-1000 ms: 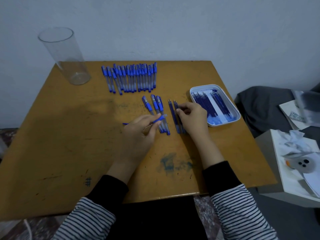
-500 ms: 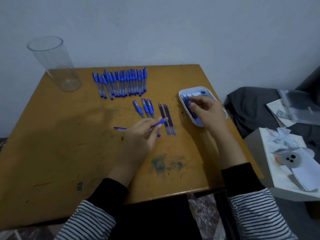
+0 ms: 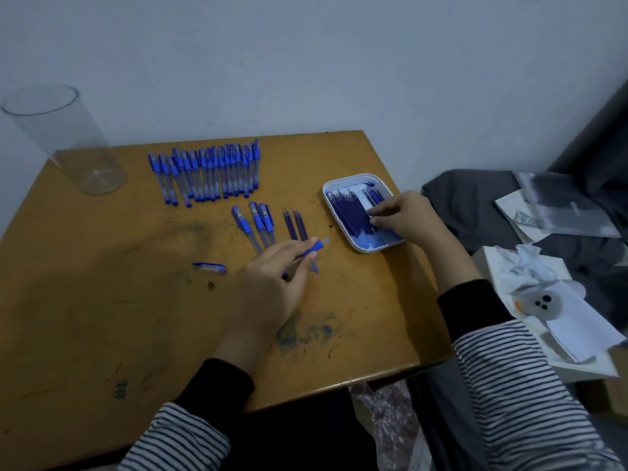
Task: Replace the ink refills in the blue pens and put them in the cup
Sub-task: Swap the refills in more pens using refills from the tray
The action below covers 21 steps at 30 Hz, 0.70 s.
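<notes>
Two hands, two jobs right now. My left hand (image 3: 275, 287) is out over the middle of the table (image 3: 102, 317), wrist low. Its fingers (image 3: 307, 258) pinch a pen barrel (image 3: 315, 248) at the blue grip, with the barrel's free end aimed up toward the far right corner.

That is exactly where the refills (image 3: 350, 212) are, packed side by side in the white tray (image 3: 360, 248) at the right edge. Their long axes run from the far edge back toward me, slanted a little. My right hand (image 3: 407, 215) is the nearer one by a long way. It reaches in over the tray's right rim, palm down and knuckles up, with thumb and fingertips (image 3: 375, 209) curled down onto the bundle. Whether I've got one refill pinched free or am only touching the pack, I cannot tell.

The coming move, I reckon, is to carry a refill left and line it up with the waiting barrel.

A loose cap (image 3: 209, 266) lies just left of my left hand, and two bare refills (image 3: 295, 224) lie between that hand and the tray. Three pens (image 3: 256, 226) lie beside those, and a long row of pens (image 3: 207, 175) lines the far edge. The cup (image 3: 68, 141) stands at the far left corner, well apart, with no pen in it.
</notes>
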{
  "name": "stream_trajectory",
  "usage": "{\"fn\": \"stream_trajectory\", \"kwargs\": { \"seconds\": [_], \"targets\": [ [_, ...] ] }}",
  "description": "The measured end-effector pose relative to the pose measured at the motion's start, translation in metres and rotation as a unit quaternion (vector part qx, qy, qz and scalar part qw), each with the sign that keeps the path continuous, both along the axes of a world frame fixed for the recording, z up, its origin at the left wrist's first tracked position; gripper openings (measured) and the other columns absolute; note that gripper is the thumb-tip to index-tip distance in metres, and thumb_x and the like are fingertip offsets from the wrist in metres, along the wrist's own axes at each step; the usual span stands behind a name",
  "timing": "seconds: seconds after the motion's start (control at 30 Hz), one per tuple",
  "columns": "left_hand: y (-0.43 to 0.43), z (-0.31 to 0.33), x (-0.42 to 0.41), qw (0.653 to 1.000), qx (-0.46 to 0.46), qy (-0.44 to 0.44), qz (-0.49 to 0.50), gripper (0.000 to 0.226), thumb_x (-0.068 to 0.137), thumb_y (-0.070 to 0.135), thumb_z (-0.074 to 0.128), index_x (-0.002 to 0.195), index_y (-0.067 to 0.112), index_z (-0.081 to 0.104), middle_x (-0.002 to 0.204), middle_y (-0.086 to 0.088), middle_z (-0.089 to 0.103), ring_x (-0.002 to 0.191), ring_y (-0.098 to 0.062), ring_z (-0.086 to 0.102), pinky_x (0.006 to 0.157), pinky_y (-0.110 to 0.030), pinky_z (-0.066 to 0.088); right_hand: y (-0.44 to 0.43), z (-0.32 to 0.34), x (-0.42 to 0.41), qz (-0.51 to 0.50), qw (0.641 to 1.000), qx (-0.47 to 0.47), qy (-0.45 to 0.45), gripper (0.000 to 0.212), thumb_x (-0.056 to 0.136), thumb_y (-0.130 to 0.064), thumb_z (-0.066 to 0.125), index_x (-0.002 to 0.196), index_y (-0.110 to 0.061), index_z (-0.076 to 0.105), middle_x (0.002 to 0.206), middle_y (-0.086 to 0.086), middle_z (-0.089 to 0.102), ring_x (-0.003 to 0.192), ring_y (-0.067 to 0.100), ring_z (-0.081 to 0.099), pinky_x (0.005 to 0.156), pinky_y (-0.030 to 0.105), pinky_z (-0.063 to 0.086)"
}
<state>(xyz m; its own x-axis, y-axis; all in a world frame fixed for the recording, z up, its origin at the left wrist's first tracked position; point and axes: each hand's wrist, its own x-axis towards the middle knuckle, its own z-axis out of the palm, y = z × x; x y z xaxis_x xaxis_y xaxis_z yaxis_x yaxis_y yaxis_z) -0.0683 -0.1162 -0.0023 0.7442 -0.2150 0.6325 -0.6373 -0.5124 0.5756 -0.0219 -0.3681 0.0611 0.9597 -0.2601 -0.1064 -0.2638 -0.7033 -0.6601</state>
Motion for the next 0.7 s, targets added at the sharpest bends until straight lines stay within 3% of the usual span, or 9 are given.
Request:
{"fn": "stream_trajectory", "kwargs": {
  "seconds": [0.1,0.53,0.7],
  "targets": [
    [0.003,0.0014,0.0001,1.0,0.008,0.018,0.003,0.029,0.098,0.029,0.065,0.123,0.017,0.072,0.106,0.005,0.074,0.092,0.001,0.064,0.077,-0.016,0.055,-0.0008,0.0005,0.0013,0.0,1.0,0.006,0.01,0.022,0.083,-0.013,0.079,0.104,-0.015,0.078,0.1,0.0,0.071,0.096,0.015,0.063,0.088,0.03,0.052],
    [0.0036,-0.0014,0.0015,0.999,0.005,0.035,-0.005,0.031,0.099,0.033,0.061,0.123,0.017,0.072,0.107,0.006,0.073,0.095,-0.002,0.065,0.078,-0.02,0.056,0.0005,0.004,0.0023,0.006,0.999,-0.04,0.026,0.02,0.089,-0.008,0.071,0.107,-0.015,0.076,0.105,0.003,0.066,0.093,0.015,0.057,0.077,0.024,0.045],
    [0.0036,0.0003,0.0008,1.0,0.018,0.024,-0.009,0.03,0.099,0.031,0.061,0.123,0.017,0.072,0.105,0.005,0.074,0.092,0.0,0.063,0.077,-0.015,0.053,0.0023,0.003,0.0033,0.013,0.996,-0.082,0.023,0.021,0.09,-0.007,0.068,0.107,-0.015,0.076,0.114,0.007,0.068,0.092,0.014,0.057,0.076,0.023,0.045]
  ]
}}
